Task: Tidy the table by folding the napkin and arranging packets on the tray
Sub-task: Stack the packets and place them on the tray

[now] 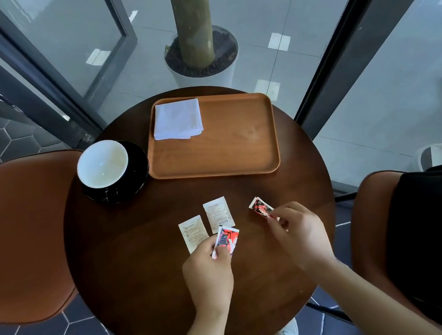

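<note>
Four packets sit on the near half of the round table, none on the tray yet. Left hand pinches the left red packet by its near end. It looks tilted up, its far edge over the right white packet. Right hand pinches the right red packet the same way, at its near end. Hands are apart, one sachet each. End pinches make sense, since flat thin sachets give no other hold on wood.

Left white packet lies flat, untouched, just left of the other white one. Napkin is already folded and squared into the tray's far-left corner, so the rest of the tray is bare, probably kept for the packets. Cup on black saucer sits just left of the tray.

Judged: napkin step done, packet step started with the reds, whites next.
</note>
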Demonstrator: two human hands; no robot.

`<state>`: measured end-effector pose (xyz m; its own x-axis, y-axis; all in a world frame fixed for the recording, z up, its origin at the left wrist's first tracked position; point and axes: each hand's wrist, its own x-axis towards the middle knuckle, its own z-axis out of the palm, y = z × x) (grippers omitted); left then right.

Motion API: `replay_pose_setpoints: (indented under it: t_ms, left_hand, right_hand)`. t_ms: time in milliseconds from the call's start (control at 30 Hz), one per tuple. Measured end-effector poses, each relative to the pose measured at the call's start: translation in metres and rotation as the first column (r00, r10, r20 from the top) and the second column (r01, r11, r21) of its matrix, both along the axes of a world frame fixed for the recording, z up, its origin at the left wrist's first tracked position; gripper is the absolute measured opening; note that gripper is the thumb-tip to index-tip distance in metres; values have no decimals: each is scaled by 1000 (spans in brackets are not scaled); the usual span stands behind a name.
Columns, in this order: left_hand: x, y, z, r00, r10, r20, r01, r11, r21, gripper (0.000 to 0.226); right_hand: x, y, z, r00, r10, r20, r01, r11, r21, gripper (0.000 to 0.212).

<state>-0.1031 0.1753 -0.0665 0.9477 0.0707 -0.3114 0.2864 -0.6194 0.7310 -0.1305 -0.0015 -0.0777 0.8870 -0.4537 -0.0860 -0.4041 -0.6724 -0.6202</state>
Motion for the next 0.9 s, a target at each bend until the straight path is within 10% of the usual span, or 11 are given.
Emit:
replay_pose_setpoints:
  t_ms: [133,633,900]
  left_hand:
    - [0,-25,1,965,125,-232,-181,954,-239,21]
    - [-6,-38,6,995,-81,-55,87,988,131,27]
    - [-1,-40,9,989,-60,-138,54,997,-48,30]
  right_hand:
    - [-1,-7,3,993,-118,-2,117,988,96,11]
    - [-13,5,4,1000,-16,7,16,999,34,10]
    - [0,3,-7,982,-5,-188,2,1000,-11,42]
